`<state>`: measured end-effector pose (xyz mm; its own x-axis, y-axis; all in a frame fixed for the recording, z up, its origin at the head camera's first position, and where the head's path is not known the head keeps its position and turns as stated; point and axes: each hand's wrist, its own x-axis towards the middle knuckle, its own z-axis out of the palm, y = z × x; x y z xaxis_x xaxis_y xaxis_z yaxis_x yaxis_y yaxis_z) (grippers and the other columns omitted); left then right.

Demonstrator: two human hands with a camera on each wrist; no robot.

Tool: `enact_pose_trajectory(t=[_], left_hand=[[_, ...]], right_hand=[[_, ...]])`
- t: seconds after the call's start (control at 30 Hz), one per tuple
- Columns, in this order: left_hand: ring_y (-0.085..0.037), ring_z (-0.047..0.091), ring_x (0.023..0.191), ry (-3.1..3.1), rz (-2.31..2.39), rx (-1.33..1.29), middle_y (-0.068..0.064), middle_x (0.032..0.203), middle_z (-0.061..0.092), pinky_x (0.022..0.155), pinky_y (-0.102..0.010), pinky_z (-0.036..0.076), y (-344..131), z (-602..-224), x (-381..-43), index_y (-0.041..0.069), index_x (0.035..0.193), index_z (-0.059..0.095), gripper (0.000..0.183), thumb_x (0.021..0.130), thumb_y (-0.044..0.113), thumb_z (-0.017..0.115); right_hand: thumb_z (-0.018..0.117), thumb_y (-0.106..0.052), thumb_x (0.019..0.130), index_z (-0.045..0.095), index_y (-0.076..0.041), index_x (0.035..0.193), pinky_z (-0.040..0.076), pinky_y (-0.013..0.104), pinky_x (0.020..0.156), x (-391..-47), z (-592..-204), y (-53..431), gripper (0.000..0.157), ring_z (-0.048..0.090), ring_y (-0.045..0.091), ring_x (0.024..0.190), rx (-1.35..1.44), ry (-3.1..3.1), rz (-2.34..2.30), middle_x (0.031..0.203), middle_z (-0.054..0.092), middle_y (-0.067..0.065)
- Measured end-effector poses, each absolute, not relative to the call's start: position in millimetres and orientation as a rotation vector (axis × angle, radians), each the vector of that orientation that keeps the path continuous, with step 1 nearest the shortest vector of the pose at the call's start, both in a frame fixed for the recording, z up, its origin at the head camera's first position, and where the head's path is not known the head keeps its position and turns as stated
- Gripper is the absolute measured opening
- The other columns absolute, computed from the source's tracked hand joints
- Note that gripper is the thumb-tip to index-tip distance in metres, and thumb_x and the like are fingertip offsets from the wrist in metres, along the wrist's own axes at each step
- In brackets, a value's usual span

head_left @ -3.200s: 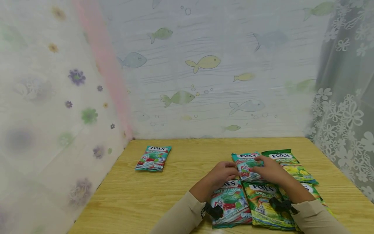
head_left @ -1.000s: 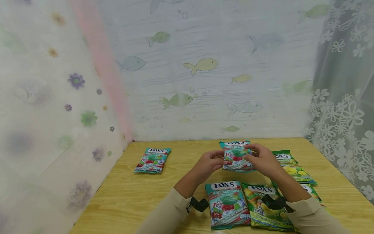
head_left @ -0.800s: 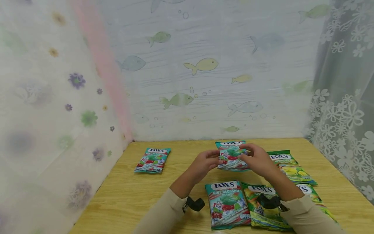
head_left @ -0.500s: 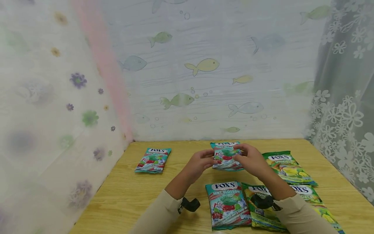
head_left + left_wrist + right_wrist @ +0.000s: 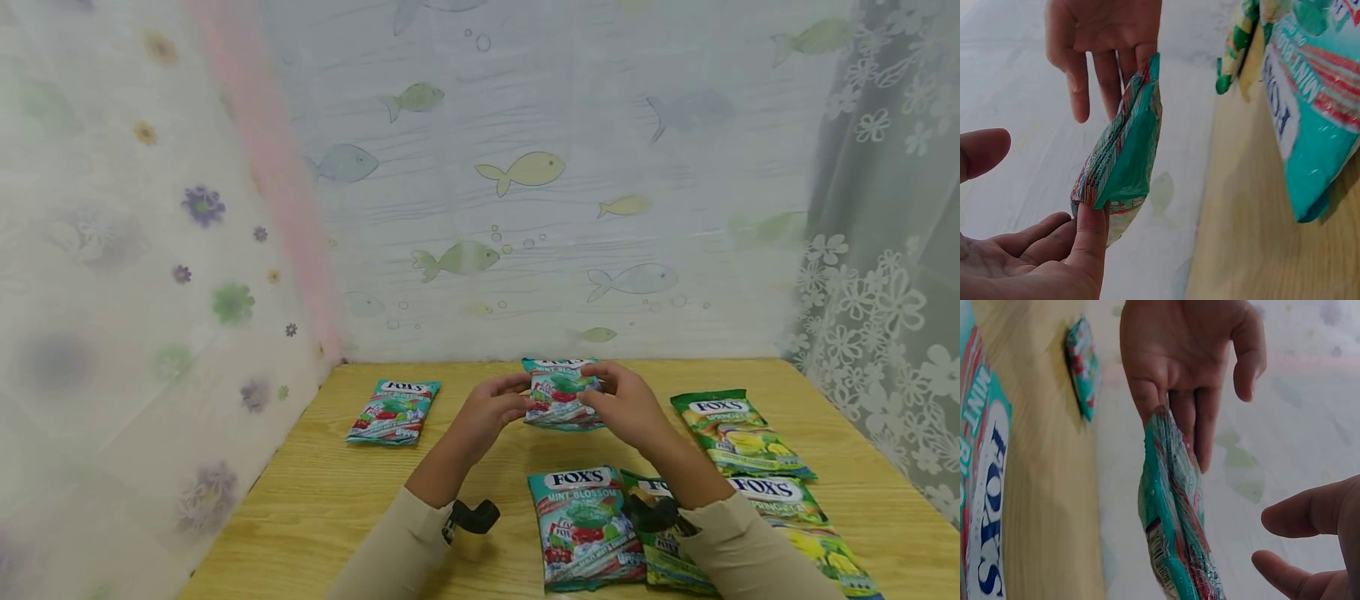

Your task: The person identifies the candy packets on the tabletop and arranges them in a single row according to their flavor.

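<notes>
Left hand [image 5: 482, 414]: fingers [image 5: 1090, 244] extended, thumb [image 5: 988, 150] spread.
Right hand [image 5: 626, 408]: fingers extended, thumb apart, at left hand's 3 o'clock.
Left arm [image 5: 397, 537]: points to 1 o'clock.
Right arm [image 5: 738, 537]: points between 10 and 11.

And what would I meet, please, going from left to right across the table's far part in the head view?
Lone teal bag, left hand, middle teal bag, right hand, upper green bag.
</notes>
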<state>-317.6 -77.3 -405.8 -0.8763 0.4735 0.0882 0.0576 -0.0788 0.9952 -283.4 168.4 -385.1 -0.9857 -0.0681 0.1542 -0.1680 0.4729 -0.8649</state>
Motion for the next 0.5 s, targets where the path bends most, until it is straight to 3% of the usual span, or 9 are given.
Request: enact_pose_trajectory(t=[0.2,0.5], left_hand=[[-0.036,0.037,0.152,1.903,2.075,0.586,-0.021,0.164,0.035,0.123,-0.053,0.034,-91,-400,-324,-0.004,0.156,0.04,0.056,0.105,0.012,0.054],[-0.038,0.036,0.152,1.934,2.11,0.57,-0.024,0.163,0.035,0.123,-0.054,0.032,-106,-396,-326,-0.007,0.157,0.036,0.056,0.106,0.011,0.053]], right_hand=[[0.065,-0.023,0.1,0.061,-0.009,0.139,0.057,0.051,0.096,-288,-383,158,0.042,0.051,0.042,0.138,0.22,-2.582,1.578,0.152,0.052,0.02],[0.064,-0.021,0.099,0.061,-0.009,0.137,0.053,0.056,0.102,-297,-385,141,0.04,0.048,0.042,0.141,0.21,-2.546,1.637,0.153,0.051,0.019]])
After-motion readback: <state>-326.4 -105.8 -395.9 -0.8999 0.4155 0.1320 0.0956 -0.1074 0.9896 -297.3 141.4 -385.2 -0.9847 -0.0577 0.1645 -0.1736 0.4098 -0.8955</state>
